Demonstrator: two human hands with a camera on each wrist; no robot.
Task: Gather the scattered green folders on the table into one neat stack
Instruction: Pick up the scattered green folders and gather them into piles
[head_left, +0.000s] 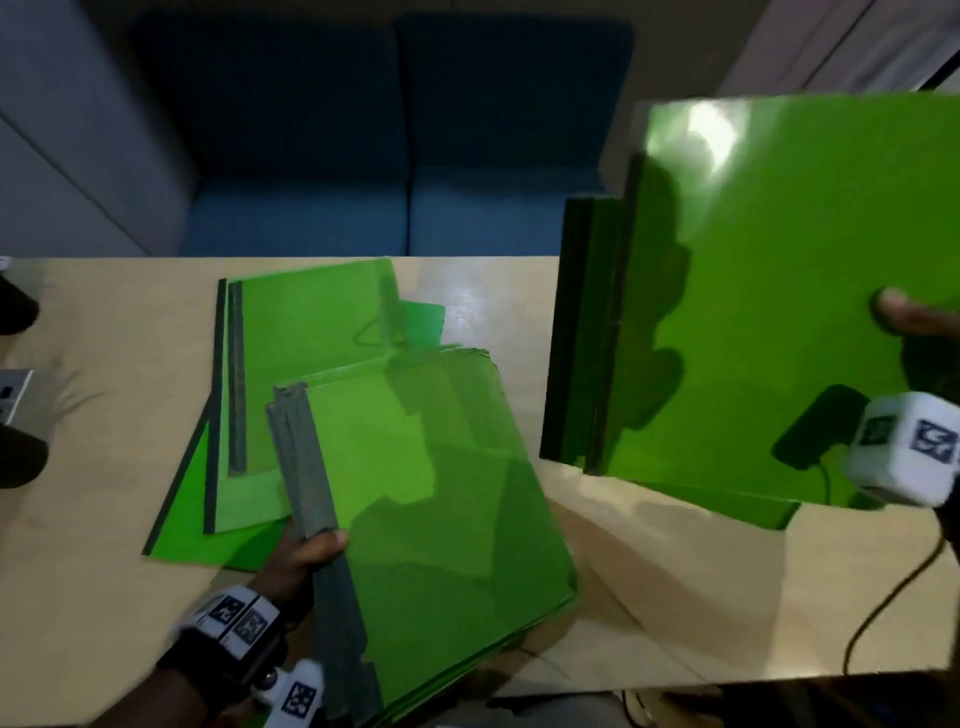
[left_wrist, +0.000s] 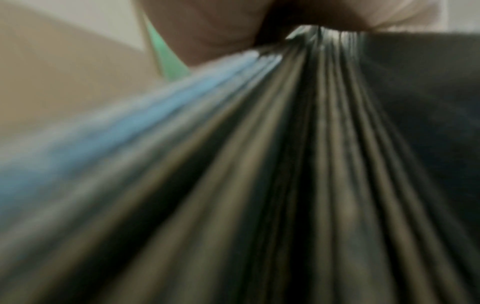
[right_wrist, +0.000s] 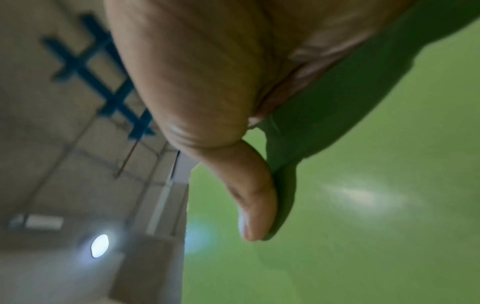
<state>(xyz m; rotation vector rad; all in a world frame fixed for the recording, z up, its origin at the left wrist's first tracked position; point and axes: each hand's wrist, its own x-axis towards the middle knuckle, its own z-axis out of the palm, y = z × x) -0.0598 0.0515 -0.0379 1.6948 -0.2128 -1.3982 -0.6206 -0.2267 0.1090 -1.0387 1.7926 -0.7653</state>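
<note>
My left hand (head_left: 306, 556) grips the grey spine edge of a thick bundle of green folders (head_left: 447, 488), tilted over the table's front. In the left wrist view the bundle's layered edges (left_wrist: 298, 164) fill the picture, pinched under my thumb. More green folders (head_left: 306, 332) lie fanned flat on the table behind it. My right hand (head_left: 914, 322) holds a few green folders (head_left: 769, 291) raised above the table's right side, thumb on the top cover. The right wrist view shows that thumb (right_wrist: 249, 195) pressed on the glossy green cover (right_wrist: 363, 226).
The light wooden table (head_left: 104, 519) ends at a far edge with a blue sofa (head_left: 384, 156) beyond it. Dark objects and a small grey device (head_left: 13, 395) sit at the left edge. A black cable (head_left: 893, 597) hangs from my right wrist.
</note>
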